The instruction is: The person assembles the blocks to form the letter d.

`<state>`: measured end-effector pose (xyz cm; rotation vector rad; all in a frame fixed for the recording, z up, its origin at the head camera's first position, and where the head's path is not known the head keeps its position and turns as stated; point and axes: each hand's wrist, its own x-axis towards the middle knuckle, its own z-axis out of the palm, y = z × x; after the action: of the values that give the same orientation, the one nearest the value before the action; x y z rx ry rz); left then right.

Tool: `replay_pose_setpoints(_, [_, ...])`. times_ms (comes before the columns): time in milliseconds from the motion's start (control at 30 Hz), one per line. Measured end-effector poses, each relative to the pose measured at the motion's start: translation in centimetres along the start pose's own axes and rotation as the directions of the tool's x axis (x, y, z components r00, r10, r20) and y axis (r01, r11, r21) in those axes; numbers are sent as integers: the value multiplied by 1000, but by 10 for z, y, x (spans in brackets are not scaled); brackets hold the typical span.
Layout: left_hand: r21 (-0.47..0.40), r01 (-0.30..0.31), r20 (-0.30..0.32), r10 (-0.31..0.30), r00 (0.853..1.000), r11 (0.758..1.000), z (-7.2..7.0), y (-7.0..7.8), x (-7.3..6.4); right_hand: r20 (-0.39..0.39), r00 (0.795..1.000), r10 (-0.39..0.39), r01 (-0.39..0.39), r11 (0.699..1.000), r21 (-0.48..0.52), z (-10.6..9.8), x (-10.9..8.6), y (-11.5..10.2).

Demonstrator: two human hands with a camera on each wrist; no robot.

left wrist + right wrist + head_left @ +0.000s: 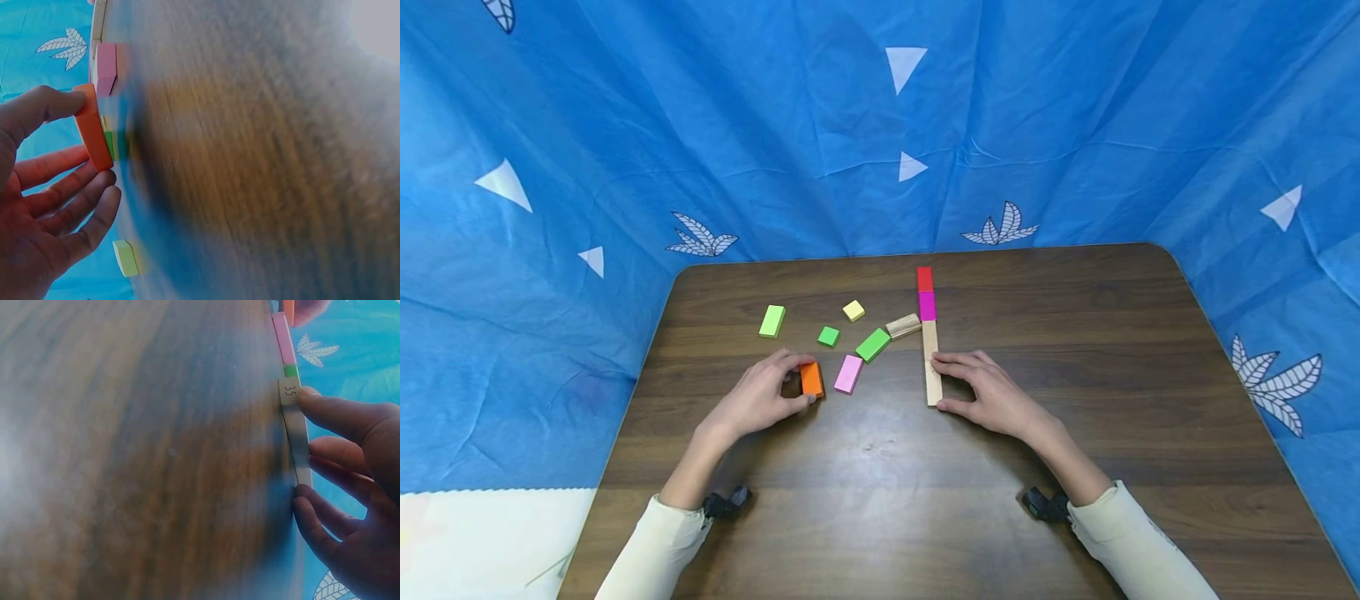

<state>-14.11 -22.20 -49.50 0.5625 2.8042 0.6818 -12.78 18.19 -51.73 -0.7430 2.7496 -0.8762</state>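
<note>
My left hand (pixel 758 395) pinches an orange block (pixel 812 380) by its two ends, thumb at the near end and fingertips at the far end. In the left wrist view, the orange block (pixel 94 134) stands on edge, tilted, between thumb and fingers. At the right, my right hand (pixel 988 393) holds the nearest plain wooden block (pixel 933 388) of a straight row, thumb at its near end and fingers along it. Beyond it, the row runs through another plain block (pixel 929 337), a magenta block (pixel 927 306) and a red block (pixel 925 279). The number 35 marks the wooden block's end (pixel 289 391).
Left of the row lie a loose wooden block (pixel 903 326), a green block (pixel 873 345), a pink block (pixel 848 374), a small green block (pixel 828 337), a yellow block (pixel 853 311) and a lime block (pixel 772 321). A blue curtain (pixel 820 125) hangs behind the brown table (pixel 880 517).
</note>
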Motion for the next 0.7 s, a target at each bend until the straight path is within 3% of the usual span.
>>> replay_pose_setpoints(367, [-68,-43,-4,43,999,997,7,11,-9,-1,1000,-3,3,1000,-1,1,1,1])
replay_pose_setpoints(700, [-47,-62,22,63,998,997,14,21,-16,-4,1000,-1,1,1000,3,1,0,2])
